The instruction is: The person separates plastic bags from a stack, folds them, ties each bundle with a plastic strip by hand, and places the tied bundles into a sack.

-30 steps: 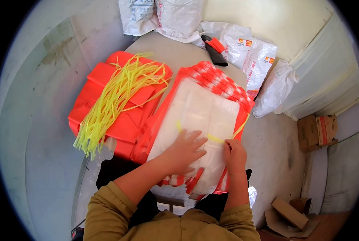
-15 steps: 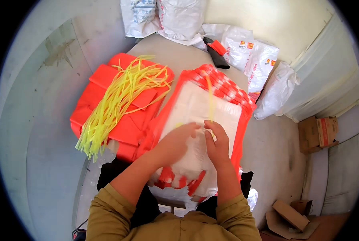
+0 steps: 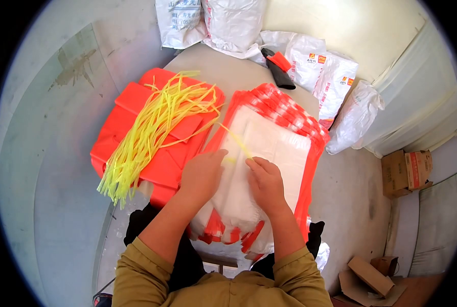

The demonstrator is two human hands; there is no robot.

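A stack of whitish, see-through plastic bags (image 3: pixel 274 140) with red edges lies in front of me. My right hand (image 3: pixel 267 185) is over its middle, thumb and fingers pinched on one end of a yellow plastic strip (image 3: pixel 236 139). The strip slants up and left toward the pile's edge. My left hand (image 3: pixel 202 174) rests along the stack's left side, fingers stretched out and partly hidden. A small yellow patch shows beside its fingertips; I cannot tell whether it belongs to the same strip. Left of the stack, a bunch of yellow strips (image 3: pixel 154 135) lies on folded red plastic (image 3: pixel 129 97).
Both piles lie on a beige tabletop (image 3: pixel 200 59). White printed sacks (image 3: pixel 233 23) stand along its far edge, near a black object with a red band (image 3: pixel 279 70). Cardboard boxes (image 3: pixel 406 171) are off to the right, with opened cardboard (image 3: pixel 366 279) at lower right.
My left hand has drawn back left from the middle of the stack. My right hand has moved slightly left and down, and the strip's free end has swung from upright toward the left.
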